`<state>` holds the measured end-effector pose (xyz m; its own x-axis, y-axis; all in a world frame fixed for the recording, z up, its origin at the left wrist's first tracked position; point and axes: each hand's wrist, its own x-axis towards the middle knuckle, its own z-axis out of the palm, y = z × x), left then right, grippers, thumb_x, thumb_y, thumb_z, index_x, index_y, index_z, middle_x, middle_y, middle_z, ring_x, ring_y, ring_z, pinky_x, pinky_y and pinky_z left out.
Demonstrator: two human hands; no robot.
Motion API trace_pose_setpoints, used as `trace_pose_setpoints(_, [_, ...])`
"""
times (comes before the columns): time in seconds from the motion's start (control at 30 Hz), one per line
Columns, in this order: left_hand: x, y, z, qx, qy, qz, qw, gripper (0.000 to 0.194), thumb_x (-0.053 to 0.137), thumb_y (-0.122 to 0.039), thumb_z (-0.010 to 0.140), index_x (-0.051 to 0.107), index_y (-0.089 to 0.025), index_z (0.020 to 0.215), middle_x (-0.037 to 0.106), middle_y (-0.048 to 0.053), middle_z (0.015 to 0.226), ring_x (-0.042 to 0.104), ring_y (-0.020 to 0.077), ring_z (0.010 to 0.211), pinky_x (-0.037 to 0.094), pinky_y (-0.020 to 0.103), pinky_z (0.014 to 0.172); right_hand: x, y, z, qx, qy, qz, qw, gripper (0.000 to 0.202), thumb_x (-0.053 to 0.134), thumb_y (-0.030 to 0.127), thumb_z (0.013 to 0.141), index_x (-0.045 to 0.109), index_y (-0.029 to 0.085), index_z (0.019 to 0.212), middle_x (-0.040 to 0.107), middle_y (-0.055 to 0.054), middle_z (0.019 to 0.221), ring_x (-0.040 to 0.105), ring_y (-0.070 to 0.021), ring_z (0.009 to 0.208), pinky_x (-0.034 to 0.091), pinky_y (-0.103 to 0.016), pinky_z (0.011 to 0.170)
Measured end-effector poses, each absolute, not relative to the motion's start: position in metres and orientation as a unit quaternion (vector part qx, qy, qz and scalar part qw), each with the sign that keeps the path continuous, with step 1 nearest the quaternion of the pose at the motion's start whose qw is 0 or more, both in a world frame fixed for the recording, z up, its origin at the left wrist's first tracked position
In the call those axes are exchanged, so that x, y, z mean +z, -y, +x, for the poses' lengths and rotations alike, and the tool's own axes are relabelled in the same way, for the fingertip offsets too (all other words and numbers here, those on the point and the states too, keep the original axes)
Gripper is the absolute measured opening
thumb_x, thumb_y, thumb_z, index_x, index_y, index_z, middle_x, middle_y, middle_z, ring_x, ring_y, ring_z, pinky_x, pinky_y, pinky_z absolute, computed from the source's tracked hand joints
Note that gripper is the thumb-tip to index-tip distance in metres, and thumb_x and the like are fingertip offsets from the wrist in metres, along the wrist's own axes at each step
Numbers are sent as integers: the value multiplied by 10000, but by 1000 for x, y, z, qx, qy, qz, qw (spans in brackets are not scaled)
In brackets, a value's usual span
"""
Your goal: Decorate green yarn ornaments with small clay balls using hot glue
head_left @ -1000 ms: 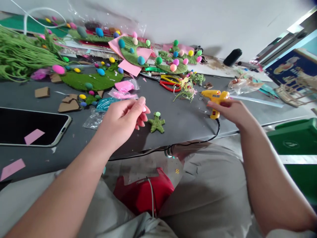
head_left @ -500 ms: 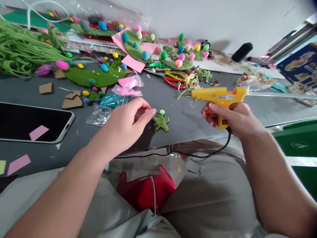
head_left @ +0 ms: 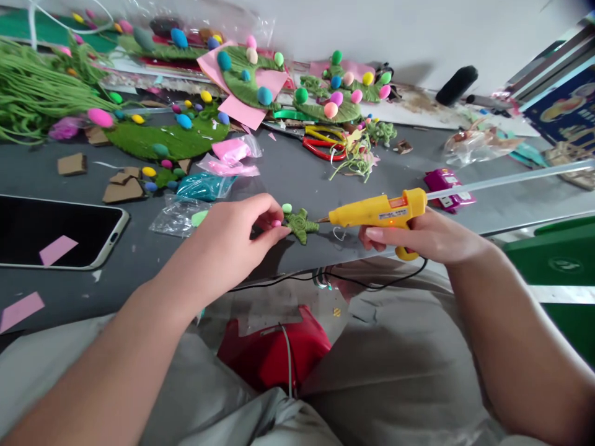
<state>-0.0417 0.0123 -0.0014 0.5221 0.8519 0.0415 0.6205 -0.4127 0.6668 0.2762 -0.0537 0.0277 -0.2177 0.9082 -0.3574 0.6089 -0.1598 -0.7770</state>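
Note:
My left hand (head_left: 232,238) is closed, with a small pink ball (head_left: 276,223) pinched at its fingertips. Right beside those fingertips is a green yarn-wrapped star (head_left: 301,225), one of its points bearing a pale green ball (head_left: 287,208). My right hand (head_left: 432,238) grips a yellow hot glue gun (head_left: 372,212); its nozzle points left and meets or nearly meets the star's right point. From the gun's rear a long clear glue stick (head_left: 511,178) sticks out. A thin, pale strand of glue (head_left: 339,233) hangs under the barrel.
A phone (head_left: 56,232) lies at the left. Behind the hands are red-and-yellow-handled scissors (head_left: 320,145), plastic bags (head_left: 207,184), green pieces with coloured balls (head_left: 167,139) and green yarn (head_left: 41,93). A purple packet (head_left: 449,189) sits beyond the gun; its black cord (head_left: 362,285) runs along the table's front edge.
My right hand has brought the glue gun left and down, its nozzle now at the star. The star has turned, its pale green ball now at upper left. The purple packet has come into view.

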Motion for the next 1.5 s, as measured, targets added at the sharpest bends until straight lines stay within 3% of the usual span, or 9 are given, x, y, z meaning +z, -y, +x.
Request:
trace_pose_setpoints(0.17, [1, -17, -49, 215, -435, 838, 248, 151, 696, -355, 954, 771, -249, 1032, 804, 32, 1025, 723, 211, 851, 520, 310, 744, 29, 58, 247, 466, 607, -609, 210, 309, 756, 544, 896, 776, 242, 959, 787, -18, 913, 714, -211, 868, 566, -345, 817])
trace_pose_setpoints(0.37, [-2, -16, -47, 214, -415, 853, 232, 241, 635, -346, 990, 795, -255, 1146, 812, 56, 1152, 755, 252, 981, 565, 335, 831, 34, 59, 222, 393, 635, -650, 137, 411, 671, 618, 928, 735, 246, 767, 733, -6, 764, 668, -186, 715, 552, -325, 708])
trace_pose_setpoints(0.53, [0, -15, -47, 201, -413, 859, 225, 258, 610, -329, 1004, 787, -240, 1168, 814, 61, 1154, 758, 249, 979, 561, 328, 833, 31, 59, 223, 389, 626, -662, 134, 411, 664, 663, 915, 788, 272, 919, 704, 5, 732, 642, -176, 664, 530, -319, 657])
trace_pose_setpoints(0.67, [-1, -15, -46, 198, -400, 865, 229, 277, 592, -302, 1007, 773, -237, 1206, 800, 58, 1210, 753, 248, 1034, 548, 335, 876, 29, 58, 221, 347, 656, -661, 111, 442, 628, 694, 924, 806, 291, 960, 696, -4, 752, 651, -204, 735, 525, -341, 731])
trace_pose_setpoints(1.03, [-5, -15, -49, 162, -391, 877, 227, 252, 587, -307, 979, 777, -246, 1132, 779, 57, 1137, 726, 254, 956, 509, 375, 843, 28, 57, 221, 318, 672, -661, 95, 479, 594, 745, 922, 807, 317, 958, 753, -22, 890, 670, -242, 839, 544, -392, 893])
trace_pose_setpoints(1.17, [-6, -15, -49, 161, -393, 876, 228, 240, 590, -324, 972, 780, -247, 1096, 768, 55, 1122, 719, 255, 949, 503, 387, 872, 29, 57, 219, 317, 676, -658, 97, 477, 591, 743, 926, 803, 318, 971, 722, -22, 799, 653, -229, 770, 553, -374, 831])
trace_pose_setpoints(1.37, [-7, -16, -50, 159, -389, 877, 235, 214, 609, -323, 963, 792, -240, 1039, 748, 42, 1037, 701, 227, 859, 490, 372, 787, 29, 58, 219, 330, 655, -674, 86, 500, 584, 765, 913, 795, 313, 946, 700, -12, 790, 645, -215, 735, 555, -357, 760])
trace_pose_setpoints(1.5, [-7, -16, -51, 157, -387, 877, 236, 214, 618, -322, 961, 802, -243, 1036, 740, 41, 1017, 693, 220, 836, 486, 368, 771, 29, 58, 219, 324, 659, -674, 83, 501, 593, 767, 906, 778, 303, 879, 717, -20, 820, 655, -227, 792, 558, -372, 830])
